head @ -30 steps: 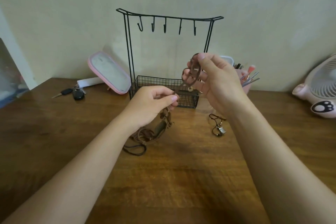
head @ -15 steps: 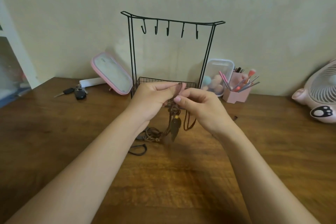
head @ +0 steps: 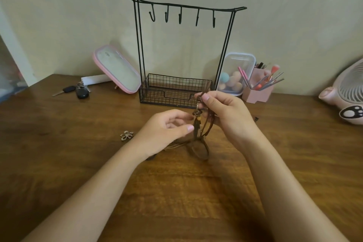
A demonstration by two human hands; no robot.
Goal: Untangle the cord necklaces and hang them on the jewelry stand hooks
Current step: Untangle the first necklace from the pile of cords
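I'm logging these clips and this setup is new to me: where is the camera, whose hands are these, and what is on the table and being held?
There is no machine here. A person works bare-handed, and the one camera sits on their head, looking forward and down, so both arms reach in from the bottom edge. The right hand pinches a brown necklace that hangs below it. The left hand is open beside it, holding nothing. More cords lie under that hand on the table. Behind them is the black wire stand, with all five hooks bare. Also there: a flower charm, keys, a pink mirror, a clear box, a brush cup and a fan.
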